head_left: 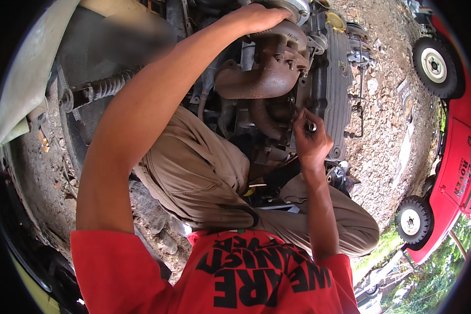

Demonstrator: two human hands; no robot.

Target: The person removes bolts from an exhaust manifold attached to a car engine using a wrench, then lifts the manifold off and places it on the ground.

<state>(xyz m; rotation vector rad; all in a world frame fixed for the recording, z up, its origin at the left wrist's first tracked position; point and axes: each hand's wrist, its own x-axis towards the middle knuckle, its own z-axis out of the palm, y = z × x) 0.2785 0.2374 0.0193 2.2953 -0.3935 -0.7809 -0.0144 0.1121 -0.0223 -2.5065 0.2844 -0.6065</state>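
A rusty exhaust manifold [267, 81] is bolted along an engine in front of me. My left hand [261, 20] reaches across to its far end and grips the turbocharger [296, 9]; some of its fingertips are hidden. Close to the manifold's near side, my right hand [314, 140] is closed around a slim metal wrench [311, 126]. One shiny round end sticks out of the fist, and the dark shaft points toward the manifold's bolts. Whether the wrench sits on a bolt, I cannot tell. Beside both hands runs the ribbed dark valve cover [336, 86].
My bent legs in brown trousers [193, 162] are close against the engine. A coil-spring shock absorber [97, 90] lies at the left on a dark mesh panel [81, 55]. Gravel ground [384, 125] spreads to the right, with a red vehicle [452, 167] beyond it.
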